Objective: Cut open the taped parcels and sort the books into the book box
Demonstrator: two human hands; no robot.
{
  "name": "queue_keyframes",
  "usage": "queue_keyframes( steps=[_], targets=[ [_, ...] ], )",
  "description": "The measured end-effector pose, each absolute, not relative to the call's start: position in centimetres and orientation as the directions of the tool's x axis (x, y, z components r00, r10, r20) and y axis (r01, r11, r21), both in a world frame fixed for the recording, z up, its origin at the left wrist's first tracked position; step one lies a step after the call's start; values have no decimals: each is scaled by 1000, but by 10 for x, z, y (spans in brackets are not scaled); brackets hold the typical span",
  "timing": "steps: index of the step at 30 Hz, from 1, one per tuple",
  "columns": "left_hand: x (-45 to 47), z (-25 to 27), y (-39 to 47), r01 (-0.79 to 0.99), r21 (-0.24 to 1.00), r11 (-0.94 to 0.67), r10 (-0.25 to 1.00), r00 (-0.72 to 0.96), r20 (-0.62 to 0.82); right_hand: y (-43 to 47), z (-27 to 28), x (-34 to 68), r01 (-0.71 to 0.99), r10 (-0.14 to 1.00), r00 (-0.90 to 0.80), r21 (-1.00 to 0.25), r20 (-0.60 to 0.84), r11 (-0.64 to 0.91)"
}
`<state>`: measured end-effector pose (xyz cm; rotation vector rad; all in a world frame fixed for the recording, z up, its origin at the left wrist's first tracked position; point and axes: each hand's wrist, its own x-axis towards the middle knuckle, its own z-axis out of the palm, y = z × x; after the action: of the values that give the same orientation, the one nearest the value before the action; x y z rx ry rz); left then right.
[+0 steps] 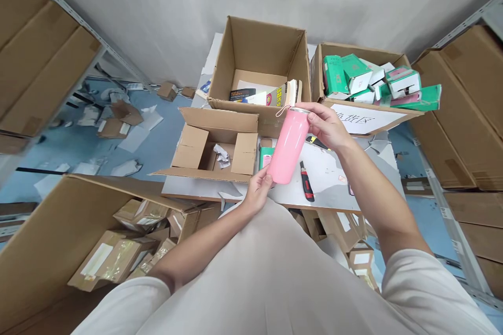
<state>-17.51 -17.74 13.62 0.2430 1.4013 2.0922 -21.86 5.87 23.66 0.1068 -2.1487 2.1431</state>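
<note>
A pink bottle (290,146), a tumbler with a silvery rim and a thin cord loop at its top, is held tilted above the table. My right hand (325,124) grips it near the rim, with the thumb on its side. My left hand (259,188) holds the lower end, fingers partly hidden behind it. Behind the bottle's lower part a green-and-white box (266,153) shows on the table. To the bottle's right lies a red-and-black utility knife (307,182). Left of it, an open carton (218,147) has crumpled white paper (222,157) inside.
A large open carton (267,47) with books stands at the back of the table (326,178). Right of it, a labelled carton (363,121) holds several green boxes (356,73). At lower left, a big carton (43,241) contains taped parcels (113,256). Shelves with cartons flank both sides.
</note>
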Motion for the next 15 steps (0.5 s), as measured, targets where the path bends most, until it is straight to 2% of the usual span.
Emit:
queue_keyframes(
  steps=[6,11,15],
  targets=[
    [-174,137,-171,-357,895,-267,503,-844,-186,55,237,-218,-187,107,-973,-970,205,158],
    [-167,139,-174,-522,795,-310,626,-741,-242,60,237,-216,-183,17,-982,-977,186,112],
    [-163,141,-176,-575,743,-343,648,-717,-255,60,234,-215,-126,58,-990,-990,129,63]
  ],
)
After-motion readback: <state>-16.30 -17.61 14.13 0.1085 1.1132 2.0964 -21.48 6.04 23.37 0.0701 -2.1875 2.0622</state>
